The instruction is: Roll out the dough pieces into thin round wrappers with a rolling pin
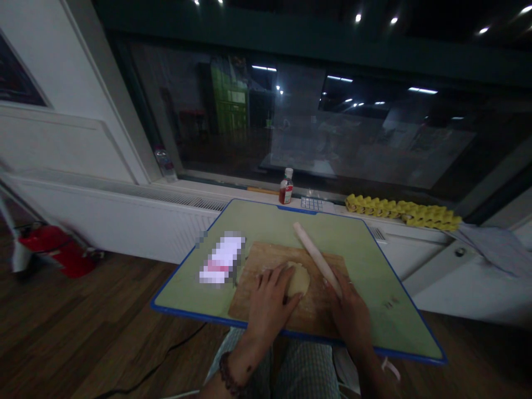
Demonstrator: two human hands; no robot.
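Note:
A flat, pale round of dough lies on a wooden cutting board. My left hand is over its left side, thumb and index finger curved along the edge of the dough, the other fingers spread toward the board. To the right, my right hand is closed around the near end of a thin, light rolling pin. The pin slants away to the upper left, beside the dough rather than on it. My palm hides part of the pin's near end.
The board rests on a green folding table with a blue edge. A lit, blurred phone-like screen lies left. Behind stand a red-labelled bottle and yellow egg cartons on the sill. A red extinguisher is on the floor.

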